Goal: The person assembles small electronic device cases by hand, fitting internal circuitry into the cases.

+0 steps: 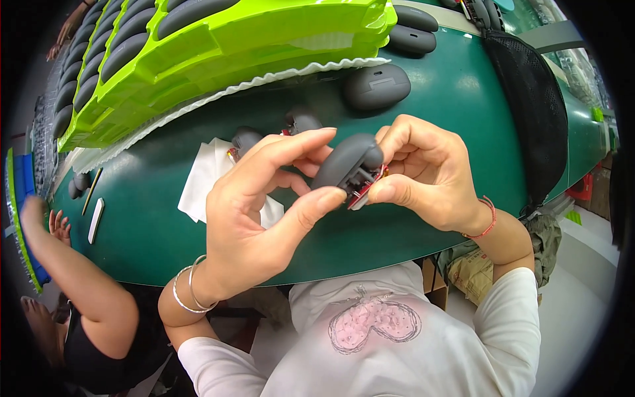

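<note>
Fingers (329,200) of both hands (248,221) (440,175) hold a dark-grey case (345,159), any lettering unreadable.

A single wide fisheye camera is looking from the wearer's head, facing steeply down and forward past the white cloth shirt with a pink printed patch (450,331). It is viewing the bare left hand (248,215) and bare right hand (430,175) from close above, near mid-picture. The lens is bowing the glossy dark green tabletop (145,192) and cropping the lime-green plastic tray (245,56) at the top.
</note>
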A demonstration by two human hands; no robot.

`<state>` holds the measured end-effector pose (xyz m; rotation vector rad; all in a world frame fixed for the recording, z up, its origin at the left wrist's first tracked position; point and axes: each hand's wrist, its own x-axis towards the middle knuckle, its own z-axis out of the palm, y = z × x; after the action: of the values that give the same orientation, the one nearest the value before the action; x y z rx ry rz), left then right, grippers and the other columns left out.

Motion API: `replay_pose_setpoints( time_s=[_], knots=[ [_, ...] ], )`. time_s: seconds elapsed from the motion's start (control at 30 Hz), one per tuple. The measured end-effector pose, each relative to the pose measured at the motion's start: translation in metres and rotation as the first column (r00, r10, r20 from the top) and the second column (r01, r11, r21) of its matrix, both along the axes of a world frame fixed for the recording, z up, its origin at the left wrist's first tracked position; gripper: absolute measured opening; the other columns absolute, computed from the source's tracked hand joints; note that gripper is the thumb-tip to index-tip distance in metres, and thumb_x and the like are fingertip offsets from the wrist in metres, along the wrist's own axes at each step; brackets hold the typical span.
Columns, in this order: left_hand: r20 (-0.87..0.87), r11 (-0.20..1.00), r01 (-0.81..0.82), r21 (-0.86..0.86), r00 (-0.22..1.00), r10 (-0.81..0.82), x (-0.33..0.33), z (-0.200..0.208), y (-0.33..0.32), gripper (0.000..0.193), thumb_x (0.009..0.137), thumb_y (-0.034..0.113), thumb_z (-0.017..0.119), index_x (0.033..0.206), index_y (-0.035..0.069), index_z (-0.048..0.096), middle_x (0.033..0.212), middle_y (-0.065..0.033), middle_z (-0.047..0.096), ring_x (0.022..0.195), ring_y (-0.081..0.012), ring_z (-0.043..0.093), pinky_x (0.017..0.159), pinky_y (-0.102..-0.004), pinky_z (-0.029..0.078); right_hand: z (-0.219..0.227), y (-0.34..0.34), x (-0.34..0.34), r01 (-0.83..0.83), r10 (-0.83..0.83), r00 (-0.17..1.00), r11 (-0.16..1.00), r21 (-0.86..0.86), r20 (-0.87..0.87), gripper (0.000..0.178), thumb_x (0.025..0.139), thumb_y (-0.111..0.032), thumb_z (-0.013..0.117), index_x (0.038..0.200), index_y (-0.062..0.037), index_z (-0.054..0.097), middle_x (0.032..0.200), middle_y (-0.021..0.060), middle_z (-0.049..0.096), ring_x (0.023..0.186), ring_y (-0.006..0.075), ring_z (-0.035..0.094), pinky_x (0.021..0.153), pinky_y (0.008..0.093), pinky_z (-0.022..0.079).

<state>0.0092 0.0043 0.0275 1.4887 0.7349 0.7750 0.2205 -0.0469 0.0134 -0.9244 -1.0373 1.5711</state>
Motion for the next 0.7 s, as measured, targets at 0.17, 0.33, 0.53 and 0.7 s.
replay_pose_setpoints(
  time_s=[0.17, 0.33, 0.53, 0.7],
  knots=[
    [-0.04, 0.954, 0.011, 0.3, 0.999, 0.001, 0.002, -0.008, 0.002, 0.048, 0.07, -0.007, 0.076, 0.116, -0.001, 0.063, 0.105, -0.0128, 0.06, 0.091, -0.0184, 0.059, 0.076, -0.026, 0.051, 0.007, 0.001, -0.003, 0.011, -0.031, 0.991, 0.988, -0.151, -0.128, 0.024, 0.084, -0.002, 0.071, 0.104, 0.0019, 0.059, 0.108, 0.0099, 0.061, 0.092, 0.0144, 0.064, 0.076, 0.0279, 0.056],
    [-0.032, 0.765, -0.038, 0.643, 0.997, 0.077, 0.004, -0.017, 0.01, 0.045, 0.063, -0.014, 0.072, 0.106, 0.002, 0.067, 0.102, -0.0142, 0.06, 0.091, -0.024, 0.061, 0.075, -0.0308, 0.054, -0.009, 0.003, -0.003, 0.013, -0.017, 1.0, 0.985, 0.171, 0.018, 0.035, 0.082, 0.003, 0.071, 0.115, -0.0004, 0.061, 0.122, 0.013, 0.055, 0.101, 0.0172, 0.062, 0.079, 0.0284, 0.056],
    [-0.032, 0.899, -0.043, 0.437, 0.998, 0.063, 0.004, -0.012, 0.001, 0.044, 0.07, -0.018, 0.061, 0.111, -0.002, 0.063, 0.122, -0.0214, 0.058, 0.104, -0.0245, 0.062, 0.084, -0.0324, 0.054, -0.004, 0.004, 0.003, -0.045, -0.184, 0.917, 0.834, 0.551, 0.354, 0.045, 0.073, 0.001, 0.078, 0.114, 0.0039, 0.06, 0.127, 0.0238, 0.048, 0.104, 0.0221, 0.061, 0.082, 0.03, 0.056],
    [0.104, 0.986, 0.013, 0.164, 0.994, -0.03, 0.0, -0.008, 0.001, 0.034, 0.081, -0.013, 0.052, 0.114, -0.009, 0.059, 0.123, -0.0218, 0.056, 0.11, -0.0238, 0.06, 0.09, -0.0316, 0.053, -0.003, 0.003, 0.0, -0.009, -0.2, 0.923, 0.842, 0.539, 0.329, 0.05, 0.07, -0.003, 0.082, 0.113, 0.0064, 0.058, 0.117, 0.0202, 0.05, 0.096, 0.0202, 0.06, 0.074, 0.0287, 0.057]
  ],
)
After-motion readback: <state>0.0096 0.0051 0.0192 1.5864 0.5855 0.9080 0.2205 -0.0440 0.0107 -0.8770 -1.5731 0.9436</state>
